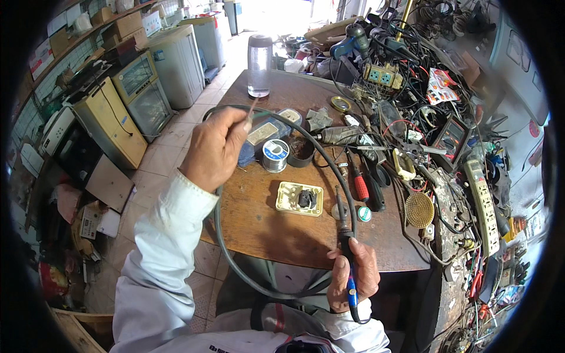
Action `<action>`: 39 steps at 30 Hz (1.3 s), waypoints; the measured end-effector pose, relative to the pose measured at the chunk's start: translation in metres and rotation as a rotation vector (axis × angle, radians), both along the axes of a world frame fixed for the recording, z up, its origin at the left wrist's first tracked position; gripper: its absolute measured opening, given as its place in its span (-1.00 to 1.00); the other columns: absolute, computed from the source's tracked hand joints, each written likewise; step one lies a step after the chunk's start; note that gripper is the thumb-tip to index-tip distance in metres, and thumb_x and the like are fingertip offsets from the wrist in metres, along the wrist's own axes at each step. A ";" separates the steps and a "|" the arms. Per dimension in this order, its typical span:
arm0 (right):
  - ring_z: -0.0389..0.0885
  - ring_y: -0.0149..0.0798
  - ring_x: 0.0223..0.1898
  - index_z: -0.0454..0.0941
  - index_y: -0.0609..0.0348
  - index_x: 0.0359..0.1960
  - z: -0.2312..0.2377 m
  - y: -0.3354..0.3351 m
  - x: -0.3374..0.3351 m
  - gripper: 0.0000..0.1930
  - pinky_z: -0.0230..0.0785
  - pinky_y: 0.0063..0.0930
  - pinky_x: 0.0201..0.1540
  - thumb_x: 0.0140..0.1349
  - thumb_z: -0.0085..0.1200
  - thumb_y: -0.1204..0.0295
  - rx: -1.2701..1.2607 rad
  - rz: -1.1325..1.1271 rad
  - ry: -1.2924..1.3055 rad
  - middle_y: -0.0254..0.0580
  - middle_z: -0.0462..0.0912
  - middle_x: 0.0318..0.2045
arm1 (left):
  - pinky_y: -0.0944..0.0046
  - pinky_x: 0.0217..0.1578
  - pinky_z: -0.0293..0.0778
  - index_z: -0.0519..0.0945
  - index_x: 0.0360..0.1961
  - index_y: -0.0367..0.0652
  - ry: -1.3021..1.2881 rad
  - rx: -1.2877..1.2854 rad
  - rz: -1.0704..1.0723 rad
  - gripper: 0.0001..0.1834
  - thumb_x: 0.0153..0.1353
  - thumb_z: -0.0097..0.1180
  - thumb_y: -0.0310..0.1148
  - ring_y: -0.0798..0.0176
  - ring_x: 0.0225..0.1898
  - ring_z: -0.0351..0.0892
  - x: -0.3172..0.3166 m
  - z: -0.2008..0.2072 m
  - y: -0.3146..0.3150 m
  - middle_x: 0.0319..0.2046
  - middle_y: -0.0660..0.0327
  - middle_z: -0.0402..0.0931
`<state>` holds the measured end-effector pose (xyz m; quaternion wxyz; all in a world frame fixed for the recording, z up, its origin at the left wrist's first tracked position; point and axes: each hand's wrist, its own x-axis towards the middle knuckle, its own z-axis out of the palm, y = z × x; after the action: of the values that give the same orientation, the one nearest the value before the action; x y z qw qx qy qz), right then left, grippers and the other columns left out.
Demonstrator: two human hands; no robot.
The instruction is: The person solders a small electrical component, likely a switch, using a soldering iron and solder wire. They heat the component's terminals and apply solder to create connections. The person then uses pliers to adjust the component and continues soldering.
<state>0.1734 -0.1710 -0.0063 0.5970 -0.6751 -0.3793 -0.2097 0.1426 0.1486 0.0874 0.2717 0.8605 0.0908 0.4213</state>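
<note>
Pinching a thin brownish strand (252, 110), the left hand (218, 147) is raised above the left side of the worktop (253, 217); the right hand (356, 273) grasps a soldering iron (346, 241) by its dark handle, tip pointing away from the body. A thick black cable (228, 259) makes 1 wide loop around the space between the 2 hands; whether the strand belongs to it, I cannot tell. Judging progress, the pale yellow case (285, 203) lies open with a black part (306, 199) inside, no finished joint shows, and the iron's tip seems to touch nothing, so soldering looks undone.

Bare wood lies left of the case and in front of it, up to the near edge, beyond which the cable's lower bend hangs. Just behind the case stand a solder reel (275, 156) and a dark round tin (301, 151); a red-handled screwdriver (360, 185) and dense clutter limit room rightward.
</note>
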 end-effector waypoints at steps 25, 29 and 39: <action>0.69 -0.32 -0.31 0.63 0.27 0.16 0.067 0.004 0.110 -0.65 0.57 -0.44 -0.23 0.35 0.24 0.64 0.007 -0.208 -0.181 -0.08 0.70 -0.21 | -0.02 -0.16 0.61 0.66 -0.09 -0.33 0.182 0.020 0.095 -0.77 0.28 0.33 -0.45 -0.12 -0.21 0.76 0.048 -0.029 0.003 -0.23 -0.11 0.74; 0.67 -0.43 -0.30 0.62 0.32 0.18 0.072 0.044 0.172 -0.68 0.61 -0.47 -0.18 0.44 0.25 0.54 0.035 -0.225 -0.157 -0.20 0.71 -0.17 | -0.13 -0.06 0.56 0.65 -0.09 -0.26 0.225 0.017 0.184 -0.76 0.24 0.33 -0.45 -0.26 -0.08 0.70 0.046 -0.034 0.013 -0.16 -0.11 0.72; 0.68 -0.37 -0.42 0.62 0.40 0.17 0.057 0.039 0.184 -0.60 0.56 -0.48 -0.29 0.46 0.27 0.34 0.154 0.157 0.514 -0.18 0.75 -0.31 | 0.12 -0.14 0.60 0.64 0.05 -0.32 0.257 0.059 0.126 -0.62 0.19 0.37 -0.56 0.06 -0.23 0.71 0.040 -0.028 0.001 -0.17 -0.01 0.69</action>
<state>0.3572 -0.1324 0.0511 0.7376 -0.6273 -0.2495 -0.0132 0.1825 0.1494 0.0598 0.2052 0.9075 0.1663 0.3266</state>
